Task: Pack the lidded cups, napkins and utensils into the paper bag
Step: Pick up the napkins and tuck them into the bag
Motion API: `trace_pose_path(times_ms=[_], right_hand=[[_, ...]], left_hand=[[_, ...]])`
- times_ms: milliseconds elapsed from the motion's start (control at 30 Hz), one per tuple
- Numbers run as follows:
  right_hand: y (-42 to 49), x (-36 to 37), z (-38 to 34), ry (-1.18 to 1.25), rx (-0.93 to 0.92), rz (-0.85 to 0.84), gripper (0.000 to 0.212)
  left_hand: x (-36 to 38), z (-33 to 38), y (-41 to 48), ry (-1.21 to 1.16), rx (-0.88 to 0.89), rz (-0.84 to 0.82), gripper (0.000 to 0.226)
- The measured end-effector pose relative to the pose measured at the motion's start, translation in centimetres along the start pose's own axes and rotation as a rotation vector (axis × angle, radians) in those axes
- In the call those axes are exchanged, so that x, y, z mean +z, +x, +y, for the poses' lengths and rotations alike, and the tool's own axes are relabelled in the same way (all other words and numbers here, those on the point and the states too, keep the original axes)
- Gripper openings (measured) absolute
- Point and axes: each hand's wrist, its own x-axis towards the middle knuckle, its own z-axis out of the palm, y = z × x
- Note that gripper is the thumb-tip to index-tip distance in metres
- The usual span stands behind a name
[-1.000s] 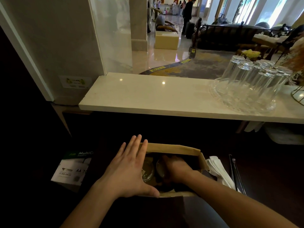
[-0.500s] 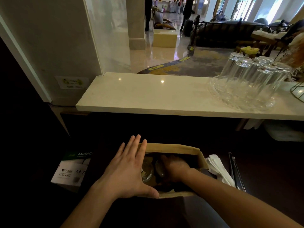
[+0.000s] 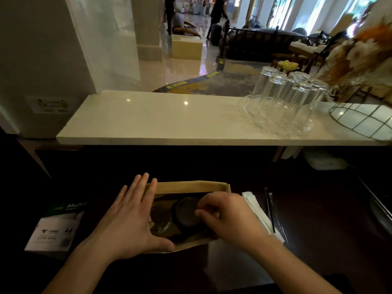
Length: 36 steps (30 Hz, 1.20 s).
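A brown paper bag [image 3: 191, 185] stands open on the dark counter in front of me. Inside it are two lidded cups, one with a dark lid [image 3: 185, 211] and one with a clear lid [image 3: 161, 223] to its left. My left hand [image 3: 129, 221] is spread over the bag's left rim, with the thumb along the near edge. My right hand [image 3: 229, 217] is curled over the bag's right side, thumb and fingertips at the dark lid's right edge. White napkins [image 3: 254, 206] lie just right of the bag. Dark utensils [image 3: 273, 211] lie beside them.
A pack of A4 paper [image 3: 57, 228] sits at the lower left. A pale stone ledge [image 3: 148, 122] runs across above the counter. On it stand a glass tray of upturned glasses [image 3: 282, 105] and a wire-grid lamp shade [image 3: 364, 122].
My right hand has risen from deep inside the bag to its rim. The dark-lidded cup now shows fully. My left hand stays on the bag. The view has tilted slightly.
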Motion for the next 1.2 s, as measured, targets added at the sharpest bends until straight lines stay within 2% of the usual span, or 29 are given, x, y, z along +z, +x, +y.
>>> trace_pose_path(times_ms=[67,133,200,267,333,433,567,700,833,1000,1100,1200], right_hand=[[-1.2,-1.5,2.0,0.095,0.142,0.146,0.015],[-1.7,-2.3,5.3,0.129,0.313,0.193,0.012],[-1.7,-2.3,9.5,0.113,0.488,0.169,0.008],[-1.7,-1.9,14.0,0.018,0.632,0.117,0.015],[-1.6,-1.2,17.9,-0.109,0.733,0.043,0.02],[-1.3,0.0,21.8,-0.166,0.842,-0.063,0.022],[-1.0,0.9,23.7,-0.183,0.864,-0.204,0.015],[-0.8,1.8,24.1,-0.16,0.858,-0.265,0.027],[-0.6,2.8,23.7,-0.207,0.848,-0.335,0.026],[-0.5,3.9,23.0,-0.204,0.832,-0.299,0.018],[-0.6,3.9,22.8,-0.136,0.792,-0.238,0.02],[-0.6,3.3,22.6,-0.007,0.786,-0.069,0.012]], left_hand=[[-0.2,0.1,0.1,0.0,-0.006,-0.01,0.15],[-0.4,0.1,0.2,0.001,-0.009,-0.02,0.149],[-0.6,0.1,0.1,-0.002,-0.009,-0.022,0.148],[-0.7,0.2,0.1,-0.003,-0.011,-0.029,0.147],[-0.9,0.4,0.0,-0.002,-0.013,-0.045,0.147],[-1.2,0.7,0.0,-0.002,-0.018,-0.073,0.148],[-1.6,1.2,-0.2,0.002,-0.029,-0.11,0.15],[-1.7,1.4,-0.5,0.005,-0.042,-0.116,0.15],[-1.4,1.4,-0.4,-0.006,-0.036,-0.095,0.15],[-1.1,1.2,-0.3,-0.015,-0.036,-0.077,0.151],[-1.0,1.1,-0.2,0.003,-0.042,-0.084,0.151],[-0.9,0.9,-0.2,-0.002,-0.041,-0.078,0.15]])
